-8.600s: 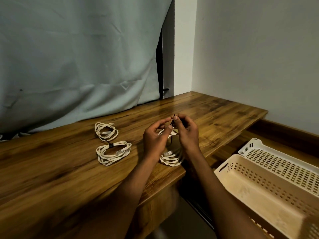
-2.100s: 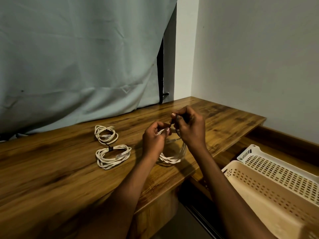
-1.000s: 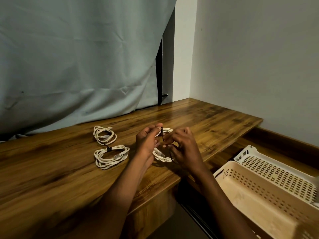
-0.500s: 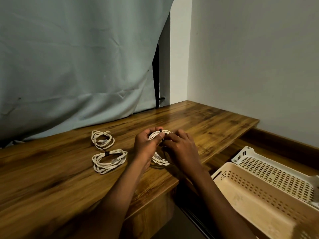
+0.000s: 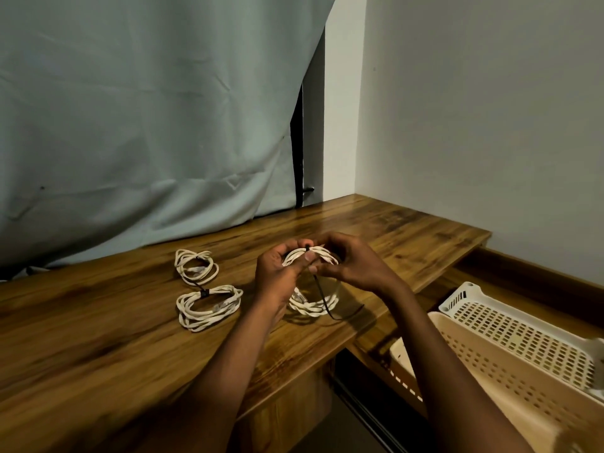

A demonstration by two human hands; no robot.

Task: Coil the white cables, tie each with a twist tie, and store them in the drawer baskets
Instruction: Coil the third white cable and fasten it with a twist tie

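White cables dominate a wooden desk [image 5: 98,322] in a dim corner, where a person works at the tying step. At far left lie two coils: a smaller far coil [image 5: 196,267], and a near coil [image 5: 209,307] already bound with a dark tie, the two apparently linked by a dark strand. Just to their right, a third coil [image 5: 313,302] stands tilted, its lower loops on the desk near the front edge, its upper loops lifted between both hands. The left hand [image 5: 277,273] curls round the top of the bundle, thumb pressed on the strands; the right hand [image 5: 353,264] pinches the same spot from the other side, where a black twist tie [image 5: 323,300] wraps the loops and its loose tail hangs to the desk.

The tie appears wrapped but not yet twisted fast, so the next move likely calls for winding the tail tight while holding the loops together.

At lower right, below desk level, sit two perforated plastic baskets: a beige basket [image 5: 483,380] nearest, a white basket [image 5: 523,335] behind it. Neither shows a cable inside; all three coils have yet to be stored.
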